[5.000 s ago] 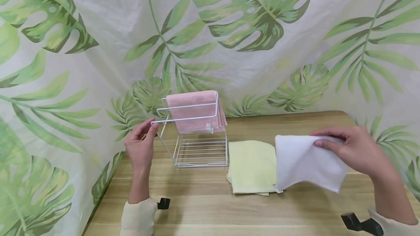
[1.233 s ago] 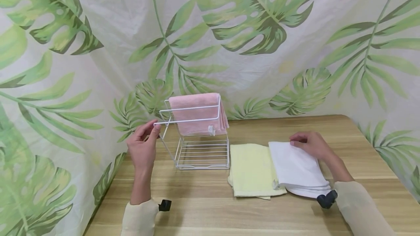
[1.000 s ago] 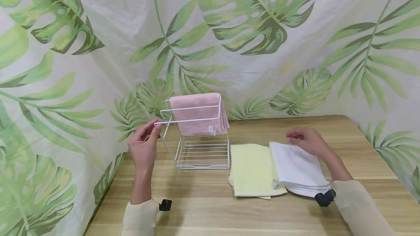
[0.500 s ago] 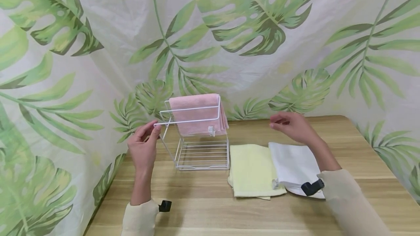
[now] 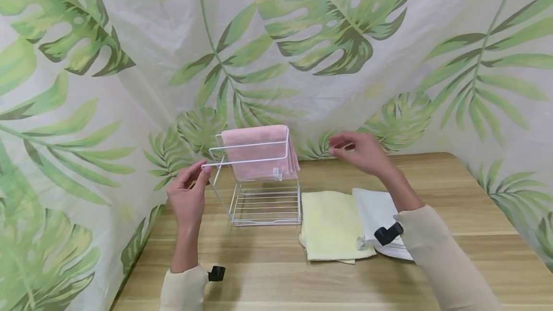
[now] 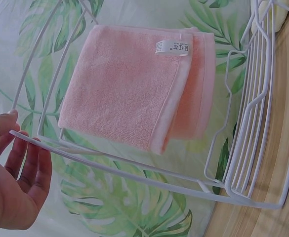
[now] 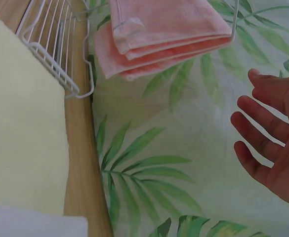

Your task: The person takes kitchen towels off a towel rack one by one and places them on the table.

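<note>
My left hand (image 5: 187,199) pinches the front left corner of the white wire rack (image 5: 244,161), thumb and fingers around its top bar. Over the rack's rearmost top bar hangs a folded pink towel (image 5: 255,135), its layers and white label (image 6: 171,48) showing in the left wrist view. Raised to the right of the rack, my right hand (image 5: 360,150) holds nothing; its fingers (image 7: 263,118) are spread and slightly bent in the right wrist view. A folded yellow towel (image 5: 332,224) lies right of the rack, and a folded white towel (image 5: 371,210) beside it is partly covered by my right forearm.
Both towels and the rack stand on a wood-grain table (image 5: 268,282). The rack's lower wire shelf (image 5: 268,200) sits beneath the pink towel. A leaf-printed curtain (image 5: 324,100) hangs close behind the table. Each wrist carries a black camera (image 5: 216,273).
Five seconds ago my right hand held the white towel raised; it then lay it beside the yellow one, let go, and moved left and up toward the rack. My left hand stayed on the bar.
</note>
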A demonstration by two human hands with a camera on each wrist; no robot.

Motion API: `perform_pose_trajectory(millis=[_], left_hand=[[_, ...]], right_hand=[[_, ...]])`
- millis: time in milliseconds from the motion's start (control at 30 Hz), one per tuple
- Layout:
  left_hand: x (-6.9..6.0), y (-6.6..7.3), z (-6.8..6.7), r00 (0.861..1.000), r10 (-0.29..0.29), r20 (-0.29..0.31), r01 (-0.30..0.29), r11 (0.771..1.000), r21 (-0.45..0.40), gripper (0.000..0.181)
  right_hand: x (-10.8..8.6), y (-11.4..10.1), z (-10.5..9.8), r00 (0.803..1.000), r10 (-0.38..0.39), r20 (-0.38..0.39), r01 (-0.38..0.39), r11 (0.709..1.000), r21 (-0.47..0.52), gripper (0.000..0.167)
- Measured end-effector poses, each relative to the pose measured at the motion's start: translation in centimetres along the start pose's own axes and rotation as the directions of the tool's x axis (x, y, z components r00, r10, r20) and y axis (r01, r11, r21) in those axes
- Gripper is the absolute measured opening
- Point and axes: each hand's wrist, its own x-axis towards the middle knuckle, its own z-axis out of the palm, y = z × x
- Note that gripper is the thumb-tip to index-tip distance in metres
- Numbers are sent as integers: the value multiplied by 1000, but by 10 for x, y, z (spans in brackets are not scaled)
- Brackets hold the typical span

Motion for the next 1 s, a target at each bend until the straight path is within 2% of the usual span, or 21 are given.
perform_pose_trajectory(millis=[233, 433, 633, 1000], left_hand=[[-1, 0, -1, 1000, -3, -5, 3, 1000, 6, 25], [-1, 0, -2, 1000, -1, -6, 1, 1000, 1, 26], [0, 0, -1, 1000, 0, -3, 0, 1000, -8, 26], [2, 0, 0, 1000, -9, -6, 9, 1000, -9, 26]], right_hand=[[15, -18, 7, 1000, -11, 1, 11, 1000, 28, 36], [28, -33, 10, 999, -45, -18, 45, 999, 9, 41], [40, -46, 14, 997, -72, -24, 73, 996, 42, 42], [62, -58, 26, 995, -91, -32, 94, 992, 82, 48]])
